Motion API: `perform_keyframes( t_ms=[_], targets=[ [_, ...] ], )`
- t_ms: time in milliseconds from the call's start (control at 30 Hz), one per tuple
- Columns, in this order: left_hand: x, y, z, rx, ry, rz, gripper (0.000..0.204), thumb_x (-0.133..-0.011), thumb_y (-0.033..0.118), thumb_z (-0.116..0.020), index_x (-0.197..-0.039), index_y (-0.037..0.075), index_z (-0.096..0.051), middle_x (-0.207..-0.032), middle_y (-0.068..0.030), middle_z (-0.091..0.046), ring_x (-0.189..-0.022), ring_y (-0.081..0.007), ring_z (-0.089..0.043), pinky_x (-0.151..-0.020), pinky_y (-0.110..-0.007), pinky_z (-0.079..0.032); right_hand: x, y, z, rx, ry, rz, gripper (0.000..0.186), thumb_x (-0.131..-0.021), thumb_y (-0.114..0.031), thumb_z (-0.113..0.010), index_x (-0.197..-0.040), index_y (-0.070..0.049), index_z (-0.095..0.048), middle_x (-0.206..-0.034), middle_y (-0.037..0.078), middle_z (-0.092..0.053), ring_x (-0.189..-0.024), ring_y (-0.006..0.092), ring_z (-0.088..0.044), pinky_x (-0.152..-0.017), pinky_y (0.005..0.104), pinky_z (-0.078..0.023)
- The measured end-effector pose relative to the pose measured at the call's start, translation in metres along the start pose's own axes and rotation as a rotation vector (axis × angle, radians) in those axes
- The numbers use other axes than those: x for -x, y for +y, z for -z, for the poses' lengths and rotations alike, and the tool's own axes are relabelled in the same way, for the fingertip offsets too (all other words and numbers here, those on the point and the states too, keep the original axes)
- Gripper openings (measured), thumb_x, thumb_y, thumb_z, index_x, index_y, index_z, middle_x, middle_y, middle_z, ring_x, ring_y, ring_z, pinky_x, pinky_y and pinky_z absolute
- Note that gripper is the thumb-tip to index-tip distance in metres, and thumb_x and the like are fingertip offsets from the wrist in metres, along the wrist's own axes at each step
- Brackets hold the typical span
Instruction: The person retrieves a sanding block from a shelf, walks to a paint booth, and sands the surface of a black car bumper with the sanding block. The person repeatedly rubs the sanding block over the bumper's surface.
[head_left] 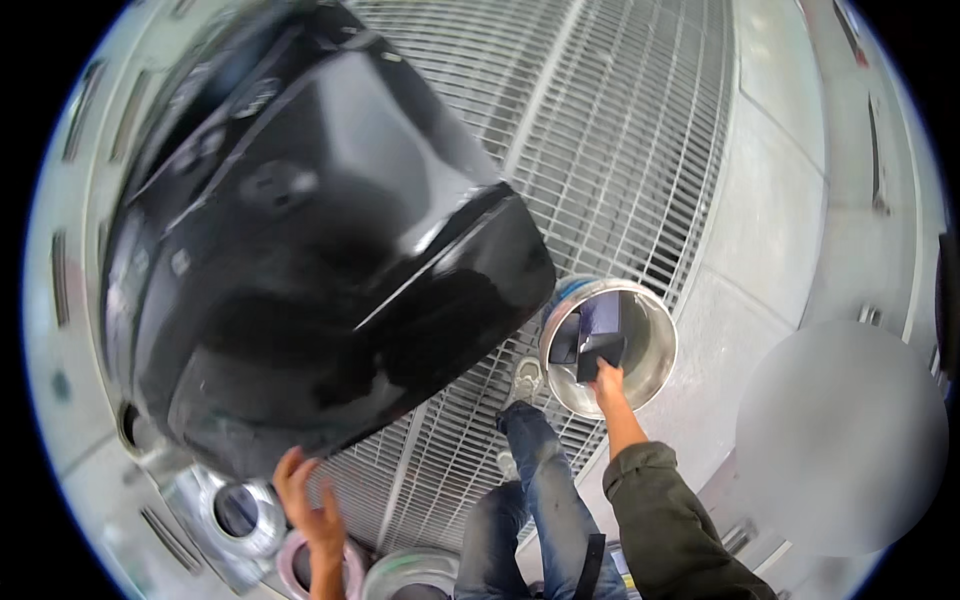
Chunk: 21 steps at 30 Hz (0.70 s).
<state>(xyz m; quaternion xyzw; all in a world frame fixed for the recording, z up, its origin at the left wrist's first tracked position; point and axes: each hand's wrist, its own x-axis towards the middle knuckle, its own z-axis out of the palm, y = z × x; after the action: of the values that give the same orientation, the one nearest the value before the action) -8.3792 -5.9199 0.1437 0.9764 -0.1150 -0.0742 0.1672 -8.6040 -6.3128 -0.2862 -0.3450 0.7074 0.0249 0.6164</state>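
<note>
Dark sheet (602, 356) sits at the mouth of the metal bucket (657, 345), pinched by one edge in the fingers of the right hand (608, 384), a grip that leaves most of it free. The bucket stands on the grating (640, 180) just beside the black car panel (300, 230), presumably for easy reach. The left hand (316, 512) spreads its fingers by the panel's near edge; contact I cannot tell.
</note>
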Motion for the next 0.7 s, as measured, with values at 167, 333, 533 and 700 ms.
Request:
perform_keyframes(
  t_ms=[167, 333, 533, 700],
  targets=[
    [-0.013, -0.072, -0.003, -0.202, -0.021, 0.129, 0.044, -0.094, -0.001, -0.061, -0.137, 0.002, -0.053, -0.154, -0.0187, -0.041, -0.133, -0.0339, -0.048, -0.101, -0.04, -0.044, -0.129, 0.072, -0.033, 0.362, 0.199, 0.007, 0.044, -0.093, -0.023, -0.067, -0.123, 0.009, -0.063, -0.116, 0.03, -0.07, -0.11, 0.0417, -0.067, -0.097, 0.0455, -0.05],
    [-0.018, -0.103, 0.002, -0.284, 0.009, 0.062, 0.043, -0.086, 0.001, -0.07, -0.127, 0.004, -0.054, -0.144, -0.0229, -0.042, -0.126, -0.0362, -0.05, -0.096, -0.04, -0.046, -0.179, 0.105, -0.024, 0.16, 0.264, 0.146, 0.025, -0.095, -0.02, -0.059, -0.108, 0.0, -0.067, -0.09, 0.013, -0.067, -0.077, 0.0266, -0.063, -0.068, 0.0464, -0.052],
    [-0.025, -0.12, 0.011, -0.187, -0.061, -0.001, 0.039, -0.083, 0.005, -0.077, -0.119, 0.008, -0.063, -0.134, -0.0206, -0.049, -0.122, -0.0375, -0.052, -0.097, -0.043, -0.05, -0.109, 0.05, 0.019, -0.586, 0.097, -0.023, 0.035, -0.098, -0.016, -0.064, -0.127, 0.004, -0.063, -0.121, 0.017, -0.071, -0.105, 0.0337, -0.071, -0.092, 0.0457, -0.058],
    [-0.05, -0.165, 0.066, 0.058, -0.065, -0.158, 0.036, -0.083, 0.006, -0.078, -0.117, 0.009, -0.067, -0.133, -0.0173, -0.057, -0.118, -0.0363, -0.059, -0.095, -0.044, -0.053, -0.012, 0.008, 0.068, -0.313, 0.527, 0.32, 0.043, -0.098, -0.02, -0.064, -0.13, 0.008, -0.058, -0.114, 0.02, -0.07, -0.097, 0.0367, -0.072, -0.081, 0.0528, -0.063]
  ],
)
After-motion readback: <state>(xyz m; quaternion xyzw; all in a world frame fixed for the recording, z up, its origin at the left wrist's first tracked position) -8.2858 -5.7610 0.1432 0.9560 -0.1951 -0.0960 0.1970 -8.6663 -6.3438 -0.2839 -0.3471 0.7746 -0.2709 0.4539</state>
